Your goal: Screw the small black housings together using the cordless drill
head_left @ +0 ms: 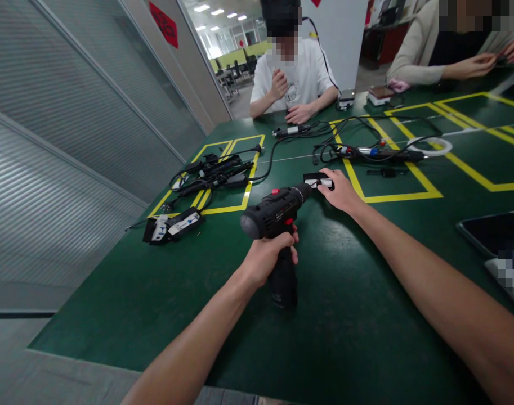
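Observation:
A black cordless drill (271, 212) with red buttons is in my left hand (266, 257), whose fingers wrap round its handle. Its chuck points away from me, at a small black piece with a white face (311, 178). My right hand (342, 192) grips that piece by its right end on the green table. The drill's front end overlaps the piece from here, so I cannot tell whether the bit touches it.
Black cables and adapters (223, 169) lie bunched inside yellow tape at left, with black-and-white pieces (184, 222) nearby. Corded tools (375, 153) and a white ring (438, 147) lie at right. Two people sit across the green table (155, 304). A dark tray-like object (499, 228) is at right.

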The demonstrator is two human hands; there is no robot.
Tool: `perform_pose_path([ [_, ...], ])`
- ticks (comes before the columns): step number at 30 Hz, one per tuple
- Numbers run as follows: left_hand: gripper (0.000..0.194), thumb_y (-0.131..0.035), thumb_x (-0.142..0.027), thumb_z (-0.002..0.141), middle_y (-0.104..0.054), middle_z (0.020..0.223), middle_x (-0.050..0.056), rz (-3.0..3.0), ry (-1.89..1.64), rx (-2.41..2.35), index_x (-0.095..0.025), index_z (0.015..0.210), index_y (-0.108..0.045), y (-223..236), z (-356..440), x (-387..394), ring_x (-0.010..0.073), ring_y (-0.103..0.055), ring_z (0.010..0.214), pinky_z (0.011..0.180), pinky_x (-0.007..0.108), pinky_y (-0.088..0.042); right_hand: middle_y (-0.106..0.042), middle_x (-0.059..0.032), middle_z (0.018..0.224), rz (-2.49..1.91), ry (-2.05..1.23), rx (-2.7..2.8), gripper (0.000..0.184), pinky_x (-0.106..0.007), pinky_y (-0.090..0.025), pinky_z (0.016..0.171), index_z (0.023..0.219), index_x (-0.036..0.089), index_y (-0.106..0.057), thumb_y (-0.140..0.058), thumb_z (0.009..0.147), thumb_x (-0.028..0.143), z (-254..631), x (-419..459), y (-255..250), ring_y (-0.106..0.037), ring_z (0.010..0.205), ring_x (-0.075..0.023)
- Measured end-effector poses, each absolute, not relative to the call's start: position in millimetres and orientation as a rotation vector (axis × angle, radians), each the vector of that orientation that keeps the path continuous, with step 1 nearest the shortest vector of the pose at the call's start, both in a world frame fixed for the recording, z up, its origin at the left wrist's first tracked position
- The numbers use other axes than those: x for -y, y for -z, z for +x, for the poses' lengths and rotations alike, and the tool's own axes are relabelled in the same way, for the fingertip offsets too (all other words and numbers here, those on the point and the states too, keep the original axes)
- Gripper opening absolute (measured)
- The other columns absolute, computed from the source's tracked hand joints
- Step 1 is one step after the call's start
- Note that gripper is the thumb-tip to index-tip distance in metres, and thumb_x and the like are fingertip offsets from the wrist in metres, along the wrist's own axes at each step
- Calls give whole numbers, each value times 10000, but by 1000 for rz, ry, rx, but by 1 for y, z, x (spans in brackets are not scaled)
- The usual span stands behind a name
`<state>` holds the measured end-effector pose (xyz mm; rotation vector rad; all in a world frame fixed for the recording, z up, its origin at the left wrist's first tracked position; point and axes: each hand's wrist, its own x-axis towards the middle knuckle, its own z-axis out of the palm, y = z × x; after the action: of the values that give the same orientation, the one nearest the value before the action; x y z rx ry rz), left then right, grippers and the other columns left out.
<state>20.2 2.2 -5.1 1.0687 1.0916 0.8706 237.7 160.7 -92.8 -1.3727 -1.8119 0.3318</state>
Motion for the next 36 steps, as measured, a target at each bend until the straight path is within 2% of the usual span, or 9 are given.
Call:
perform_pose_path([
  [11,282,-574,-226,684,-612,846,45,1044,-892,-1078,-129,950,-580,5,17,-3,102,-552,491,541,270,-460,-528,-97,1136,-1366,-345,1817,453,-436,-441,938,1248,238,-543,-574,800,302,238,-160,92,-556,1033,-271],
  [36,236,-560,-200,702,-593,830,32,1039,-889,-1081,-132,928,-569,6,15,-2,99,-556,496,552,265,-452,-531,-99,1124,-1355,-332,1816,445,-430,-452,931,1226,225,-554,-590,786,280,236,-162,93,-571,1009,-266],
])
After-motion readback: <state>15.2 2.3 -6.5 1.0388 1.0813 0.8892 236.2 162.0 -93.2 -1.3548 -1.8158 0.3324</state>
